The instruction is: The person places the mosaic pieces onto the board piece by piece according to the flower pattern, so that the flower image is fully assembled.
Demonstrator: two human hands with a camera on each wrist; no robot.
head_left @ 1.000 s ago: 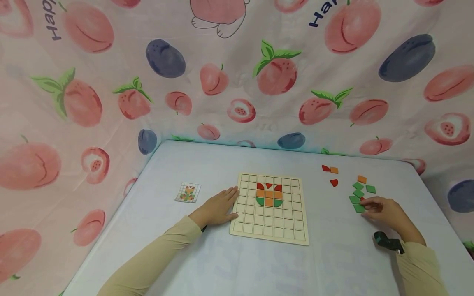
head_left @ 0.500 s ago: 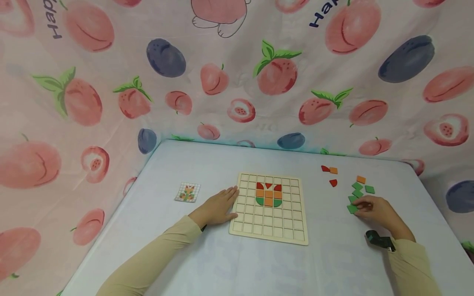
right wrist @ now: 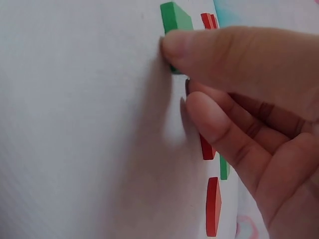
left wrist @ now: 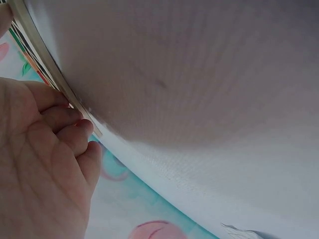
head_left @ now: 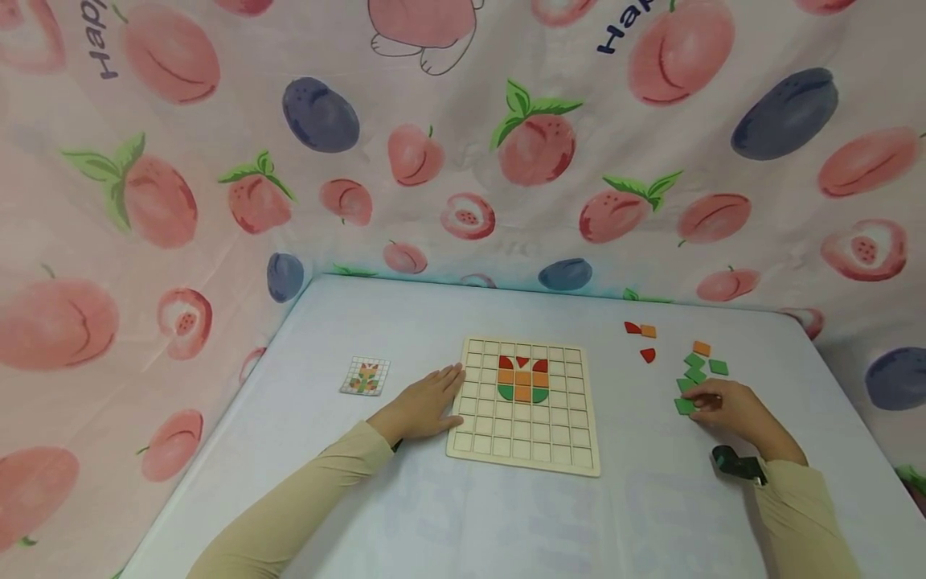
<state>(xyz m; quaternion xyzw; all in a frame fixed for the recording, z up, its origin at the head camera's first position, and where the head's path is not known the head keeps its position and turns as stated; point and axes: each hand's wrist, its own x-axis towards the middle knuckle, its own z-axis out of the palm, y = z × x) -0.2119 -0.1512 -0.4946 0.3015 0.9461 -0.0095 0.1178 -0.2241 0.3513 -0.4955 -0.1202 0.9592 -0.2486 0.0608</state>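
A wooden grid board (head_left: 521, 450) lies mid-table, with red, orange and green tiles (head_left: 523, 378) set in its upper middle as a tulip shape. My left hand (head_left: 423, 404) rests along the board's left edge, fingers fairly straight; the left wrist view shows its fingertips (left wrist: 85, 125) against the rim. On the right, my right hand (head_left: 731, 410) pinches a green tile (head_left: 683, 406) at the near end of a cluster of loose tiles. In the right wrist view the thumb (right wrist: 199, 52) covers part of that green tile (right wrist: 174, 17); the index finger is mostly hidden.
A small pattern card (head_left: 365, 376) lies left of the board. Beyond the right hand are several green tiles (head_left: 694, 362), an orange tile (head_left: 702, 348), another orange tile (head_left: 648, 331) and red tiles (head_left: 647, 355). A fruit-print cloth (head_left: 463, 161) hangs behind the table.
My right hand has shifted left, and the nearest green tile slid slightly left with it. The red piece seen by the fingertips earlier is now out of sight. My left hand stays put.
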